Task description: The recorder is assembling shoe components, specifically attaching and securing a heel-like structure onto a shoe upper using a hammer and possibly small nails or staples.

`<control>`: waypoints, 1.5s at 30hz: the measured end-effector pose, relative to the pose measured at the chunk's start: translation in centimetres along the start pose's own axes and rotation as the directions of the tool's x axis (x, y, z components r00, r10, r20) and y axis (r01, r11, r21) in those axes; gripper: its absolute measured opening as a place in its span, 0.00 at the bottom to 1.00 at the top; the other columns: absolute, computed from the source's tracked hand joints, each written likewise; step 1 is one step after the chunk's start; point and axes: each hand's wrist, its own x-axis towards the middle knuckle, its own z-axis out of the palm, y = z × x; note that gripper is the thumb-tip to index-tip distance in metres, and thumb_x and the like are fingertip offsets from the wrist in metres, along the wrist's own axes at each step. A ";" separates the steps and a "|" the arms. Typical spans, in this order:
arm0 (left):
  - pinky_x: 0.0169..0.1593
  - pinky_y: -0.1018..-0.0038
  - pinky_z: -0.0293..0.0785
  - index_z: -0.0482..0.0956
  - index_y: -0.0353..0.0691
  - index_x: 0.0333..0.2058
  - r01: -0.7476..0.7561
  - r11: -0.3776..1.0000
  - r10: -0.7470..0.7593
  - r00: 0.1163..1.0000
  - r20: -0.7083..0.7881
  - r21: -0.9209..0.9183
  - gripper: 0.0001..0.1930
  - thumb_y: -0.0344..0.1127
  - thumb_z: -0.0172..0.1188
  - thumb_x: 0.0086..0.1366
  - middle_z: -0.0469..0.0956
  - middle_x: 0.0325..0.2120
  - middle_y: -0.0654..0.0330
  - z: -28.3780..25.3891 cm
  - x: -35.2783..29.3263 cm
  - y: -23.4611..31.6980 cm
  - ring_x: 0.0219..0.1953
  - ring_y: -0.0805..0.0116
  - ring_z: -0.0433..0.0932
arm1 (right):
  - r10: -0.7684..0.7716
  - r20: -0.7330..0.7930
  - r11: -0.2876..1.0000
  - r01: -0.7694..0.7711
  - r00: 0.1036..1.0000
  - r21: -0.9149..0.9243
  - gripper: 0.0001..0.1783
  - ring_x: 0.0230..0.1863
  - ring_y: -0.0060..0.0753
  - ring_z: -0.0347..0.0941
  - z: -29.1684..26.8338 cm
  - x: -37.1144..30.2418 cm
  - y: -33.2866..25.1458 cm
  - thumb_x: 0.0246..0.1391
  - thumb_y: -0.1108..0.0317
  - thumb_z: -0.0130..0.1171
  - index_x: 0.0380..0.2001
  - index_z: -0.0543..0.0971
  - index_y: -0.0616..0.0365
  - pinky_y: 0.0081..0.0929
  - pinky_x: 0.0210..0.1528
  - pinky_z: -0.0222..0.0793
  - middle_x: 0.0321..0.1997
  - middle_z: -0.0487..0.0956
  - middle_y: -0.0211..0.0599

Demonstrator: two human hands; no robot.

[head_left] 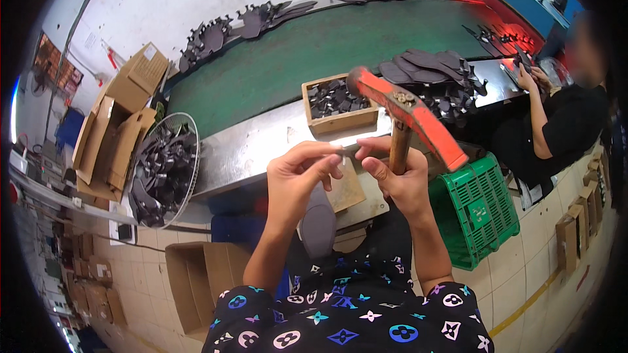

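Grips a hammer [413, 116] by its wooden handle in the right hand [404, 186], with thumb and forefinger stretched toward the left hand [297, 171]. Holds the left curled, fingertips just short of the right's; cannot tell whether pinching the thin dark bit [349, 153] between them. Points the hammer's red wedge end rightward and bodyward, the blunt dark end leftward and away, with the handle running down into the right palm. Has a dark sole [318, 225] below the hands, nearer the left, long axis running toward the body, rounded end closest. Beyond the hands, on the desk [242, 153], shows a wooden box [343, 122] of black parts; right of the right hand, lower, a green crate [481, 212].
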 end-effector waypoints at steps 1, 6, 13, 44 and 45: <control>0.23 0.80 0.73 0.81 0.29 0.40 0.007 1.000 -0.007 1.000 -0.018 -0.005 0.09 0.27 0.65 0.64 0.82 0.28 0.57 -0.3 -0.8 0.3 0.23 0.71 0.81 | 0.014 0.014 1.000 -0.014 1.000 -0.002 0.18 0.18 0.09 0.65 0.7 0.0 -0.3 0.58 0.66 0.66 0.49 0.80 0.63 0.11 0.17 0.56 0.34 0.80 0.29; 0.21 0.80 0.72 0.79 0.30 0.42 0.245 0.919 -0.253 0.967 0.015 -0.308 0.11 0.31 0.64 0.65 0.81 0.28 0.57 -1.4 -3.4 0.7 0.21 0.71 0.80 | -0.005 0.091 0.999 0.002 0.996 0.033 0.15 0.17 0.10 0.67 3.3 -0.4 0.2 0.56 0.69 0.67 0.45 0.80 0.65 0.11 0.16 0.57 0.37 0.81 0.36; 0.36 0.81 0.70 0.79 0.36 0.45 0.369 0.606 -0.414 0.903 0.116 -0.705 0.11 0.34 0.62 0.67 0.81 0.38 0.62 -2.3 -5.4 -2.8 0.37 0.77 0.76 | 0.018 0.100 0.979 -0.038 0.995 0.202 0.09 0.17 0.11 0.68 5.7 -0.5 1.5 0.55 0.75 0.66 0.39 0.80 0.67 0.12 0.15 0.60 0.46 0.83 0.51; 0.40 0.65 0.75 0.81 0.34 0.38 -0.104 0.775 0.142 0.990 -0.012 0.623 0.15 0.32 0.71 0.53 0.82 0.30 0.52 -10.0 -0.9 -12.3 0.33 0.54 0.82 | 0.012 0.438 0.803 0.252 0.899 -0.540 0.12 0.37 0.45 0.75 4.8 4.8 10.5 0.49 0.75 0.65 0.39 0.79 0.65 0.32 0.41 0.70 0.35 0.78 0.43; 0.38 0.66 0.75 0.81 0.35 0.37 -0.001 0.846 0.037 0.998 -0.056 0.533 0.14 0.31 0.71 0.53 0.82 0.30 0.50 -9.9 -0.9 -12.2 0.30 0.54 0.82 | 0.015 0.455 0.765 0.283 0.891 -0.579 0.12 0.38 0.48 0.74 4.7 4.7 10.5 0.49 0.75 0.65 0.39 0.79 0.65 0.33 0.41 0.70 0.36 0.77 0.43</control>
